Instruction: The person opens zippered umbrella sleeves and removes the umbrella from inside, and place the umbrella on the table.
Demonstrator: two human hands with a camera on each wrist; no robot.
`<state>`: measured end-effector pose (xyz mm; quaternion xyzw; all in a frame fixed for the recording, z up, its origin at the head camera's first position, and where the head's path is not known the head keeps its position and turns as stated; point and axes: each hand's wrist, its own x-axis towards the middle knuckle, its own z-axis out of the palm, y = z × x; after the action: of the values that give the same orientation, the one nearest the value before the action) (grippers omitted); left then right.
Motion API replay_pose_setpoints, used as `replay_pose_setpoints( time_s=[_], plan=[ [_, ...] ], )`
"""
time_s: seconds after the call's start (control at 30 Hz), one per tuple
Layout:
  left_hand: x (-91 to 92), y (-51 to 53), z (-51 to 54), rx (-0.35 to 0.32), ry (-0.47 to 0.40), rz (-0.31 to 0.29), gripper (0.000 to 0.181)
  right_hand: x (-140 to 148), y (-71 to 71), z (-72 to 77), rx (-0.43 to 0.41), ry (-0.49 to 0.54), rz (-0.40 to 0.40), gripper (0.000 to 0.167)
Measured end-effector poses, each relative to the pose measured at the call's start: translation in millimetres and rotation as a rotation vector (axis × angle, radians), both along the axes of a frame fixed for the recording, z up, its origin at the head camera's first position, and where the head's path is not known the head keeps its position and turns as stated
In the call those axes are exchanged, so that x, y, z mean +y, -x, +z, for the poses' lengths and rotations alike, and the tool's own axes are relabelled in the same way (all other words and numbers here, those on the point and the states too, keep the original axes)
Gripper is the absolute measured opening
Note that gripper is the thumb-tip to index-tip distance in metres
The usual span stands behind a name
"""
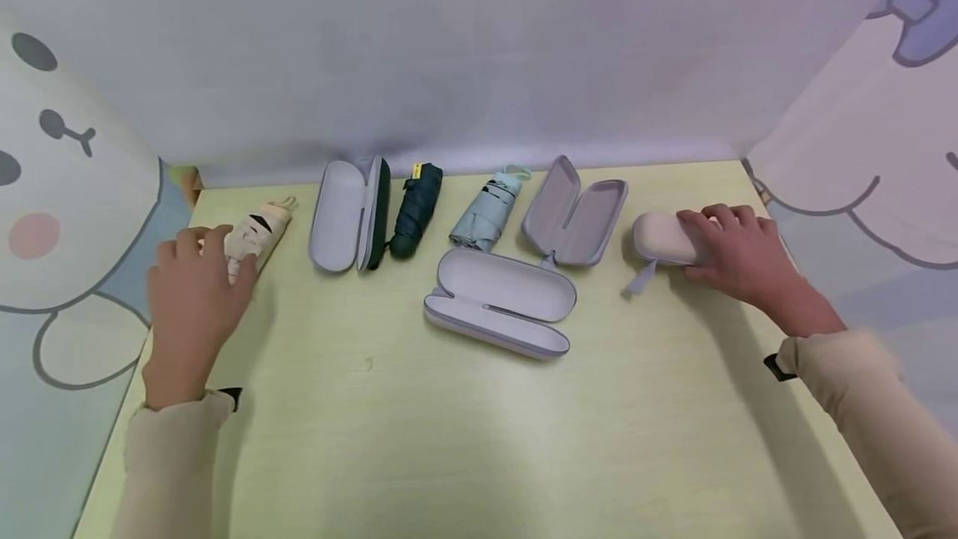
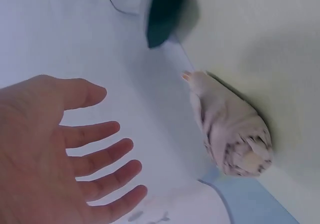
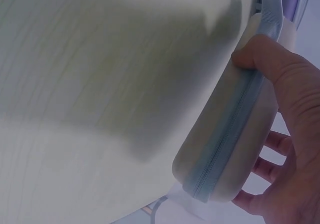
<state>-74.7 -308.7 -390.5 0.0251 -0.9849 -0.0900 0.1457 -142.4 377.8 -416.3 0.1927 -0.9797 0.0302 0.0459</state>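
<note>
My left hand (image 1: pixel 190 302) hovers over a folded cream umbrella (image 1: pixel 258 231) at the table's left. In the left wrist view its fingers (image 2: pixel 105 156) are spread and stand apart from the umbrella. On the far right, my right hand (image 1: pixel 737 260) grips a closed cream glasses case (image 1: pixel 666 237) with a hanging strap. The right wrist view shows the thumb across the case's pale blue zipper (image 3: pixel 220 139) side and the fingertips on the opposite side. The case's right end is hidden by the hand in the head view.
Between the hands lie an open dark green glasses case (image 1: pixel 334 219), a dark folded umbrella (image 1: pixel 417 206), a light blue folded umbrella (image 1: pixel 488 210) and an open lilac-grey case (image 1: pixel 587 227). Another open case (image 1: pixel 509 281) lies closer on the table (image 1: pixel 337 439). Curtains (image 1: pixel 479 48) border the table.
</note>
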Motion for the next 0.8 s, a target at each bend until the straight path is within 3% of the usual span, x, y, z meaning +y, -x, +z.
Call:
replay_pose_setpoints(
  time_s=[0.17,0.27,0.37,0.47,0.67,0.8],
  plan=[
    [32.1,-14.1,-0.5,0.259,0.044,-0.135,0.034,-13,-18.2,3.0,0.035,0.035,0.029,0.076],
    [49.5,-17.1,-4.3,0.309,0.029,-0.287,0.03,-21,-29.5,5.2,0.046,0.048,0.046,0.075],
    [66.4,-17.6,-11.0,0.271,-0.015,-0.452,0.03,-29,-40.4,7.4,0.06,0.065,0.068,0.074],
    [83.8,-16.5,-18.7,0.183,-0.058,-0.576,0.035,-37,-50.9,9.5,0.082,0.084,0.098,0.074],
    [119.0,-14.0,-30.1,0.022,-0.089,-0.782,0.048,-56,-68.6,13.8,0.112,0.099,0.165,0.076],
    [139.8,-11.8,-35.0,-0.019,-0.089,-0.862,0.043,-69,-80.3,16.9,0.115,0.111,0.194,0.077]
  ],
)
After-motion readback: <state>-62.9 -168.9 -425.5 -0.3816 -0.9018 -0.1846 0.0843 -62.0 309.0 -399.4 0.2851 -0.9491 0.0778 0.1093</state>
